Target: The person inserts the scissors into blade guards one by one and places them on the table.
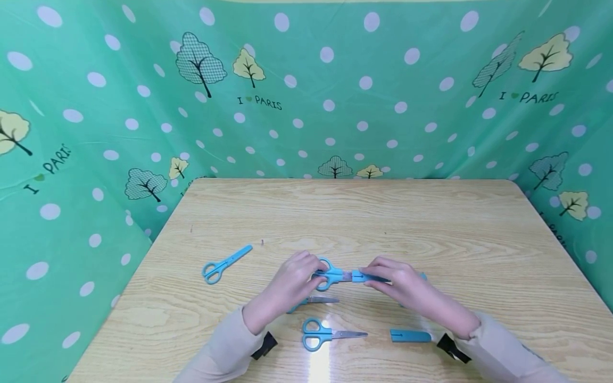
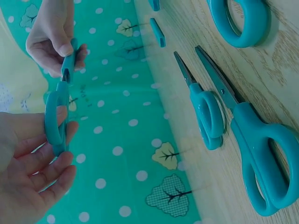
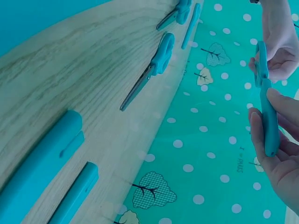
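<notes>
In the head view my left hand [image 1: 299, 274] pinches the blue handle loops of a pair of scissors [image 1: 333, 274], held level above the table. My right hand [image 1: 399, 282] grips a blue blade cover [image 1: 357, 276] between thumb and fingers. Cover and scissors are in line, and a short stretch of blade shows between them; the tip is hidden at the cover's mouth. Both wrist views show the cover [image 3: 269, 119] and the handle [image 2: 52, 116] in the hands. Below the hands lie two uncovered scissors [image 1: 322, 300] [image 1: 330, 334], blades pointing right.
Another pair of scissors [image 1: 227, 263], its blades covered, lies at the left. A loose cover [image 1: 410, 335] rests near the right forearm. The right wrist view shows a second cover [image 3: 74, 193] beside it. A blue tip [image 1: 423, 276] shows behind the right hand. A polka-dot curtain [image 1: 345, 96] hangs behind the table.
</notes>
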Available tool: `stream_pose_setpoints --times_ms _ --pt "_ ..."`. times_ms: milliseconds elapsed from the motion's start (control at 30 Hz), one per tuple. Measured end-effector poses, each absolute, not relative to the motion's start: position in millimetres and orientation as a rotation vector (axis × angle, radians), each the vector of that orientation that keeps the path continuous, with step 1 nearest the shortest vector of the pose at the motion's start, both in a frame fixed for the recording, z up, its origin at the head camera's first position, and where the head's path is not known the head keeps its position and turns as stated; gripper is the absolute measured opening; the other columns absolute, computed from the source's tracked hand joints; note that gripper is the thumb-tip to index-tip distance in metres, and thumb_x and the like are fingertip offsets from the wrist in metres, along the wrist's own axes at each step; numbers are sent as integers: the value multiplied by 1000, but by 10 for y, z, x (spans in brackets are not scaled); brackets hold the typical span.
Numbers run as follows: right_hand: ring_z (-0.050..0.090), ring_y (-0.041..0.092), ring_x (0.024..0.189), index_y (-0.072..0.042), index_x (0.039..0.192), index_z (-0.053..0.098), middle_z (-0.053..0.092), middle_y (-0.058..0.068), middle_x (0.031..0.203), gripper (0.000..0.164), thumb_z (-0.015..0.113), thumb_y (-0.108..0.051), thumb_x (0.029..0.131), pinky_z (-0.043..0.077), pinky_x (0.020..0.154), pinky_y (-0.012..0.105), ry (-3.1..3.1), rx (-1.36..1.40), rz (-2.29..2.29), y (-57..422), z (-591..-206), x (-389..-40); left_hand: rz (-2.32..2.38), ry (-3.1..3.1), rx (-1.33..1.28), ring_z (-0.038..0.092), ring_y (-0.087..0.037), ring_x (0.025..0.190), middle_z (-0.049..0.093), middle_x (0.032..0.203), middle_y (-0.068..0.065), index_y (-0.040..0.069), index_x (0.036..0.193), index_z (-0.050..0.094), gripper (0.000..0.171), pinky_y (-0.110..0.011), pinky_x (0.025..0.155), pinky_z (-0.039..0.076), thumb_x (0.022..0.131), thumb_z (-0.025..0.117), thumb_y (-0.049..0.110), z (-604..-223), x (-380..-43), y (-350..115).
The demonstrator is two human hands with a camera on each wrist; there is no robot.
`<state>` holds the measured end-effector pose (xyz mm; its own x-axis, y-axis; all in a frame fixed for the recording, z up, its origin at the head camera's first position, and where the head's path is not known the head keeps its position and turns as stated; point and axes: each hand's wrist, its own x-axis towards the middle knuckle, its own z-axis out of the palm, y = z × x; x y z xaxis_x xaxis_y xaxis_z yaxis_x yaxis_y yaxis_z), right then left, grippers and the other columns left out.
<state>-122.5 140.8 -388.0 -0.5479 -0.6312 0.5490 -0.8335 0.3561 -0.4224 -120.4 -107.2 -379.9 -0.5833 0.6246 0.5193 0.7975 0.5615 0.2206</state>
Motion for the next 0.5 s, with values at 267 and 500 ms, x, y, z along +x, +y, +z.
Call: stream_pose_setpoints --times_ms 267,500 --pt "53 2 67 2 97 65 59 1 84 23 67 1 74 41 56 6 -2410 1286 965 1402 -3868 -1208 -594 -2412 -1156 53 -10 72 63 79 0 5 84 62 17 -18 69 43 71 73 8 -3807 -1196 -1025" --pt "53 2 66 2 94 65 59 1 84 24 69 3 70 41 56 6 -2372 1284 970 1386 -3882 -1211 -604 -2406 -1151 51 -10 70 62 77 0 6 83 62 18 -17 67 43 70 74 8 -3796 -1183 -1004"
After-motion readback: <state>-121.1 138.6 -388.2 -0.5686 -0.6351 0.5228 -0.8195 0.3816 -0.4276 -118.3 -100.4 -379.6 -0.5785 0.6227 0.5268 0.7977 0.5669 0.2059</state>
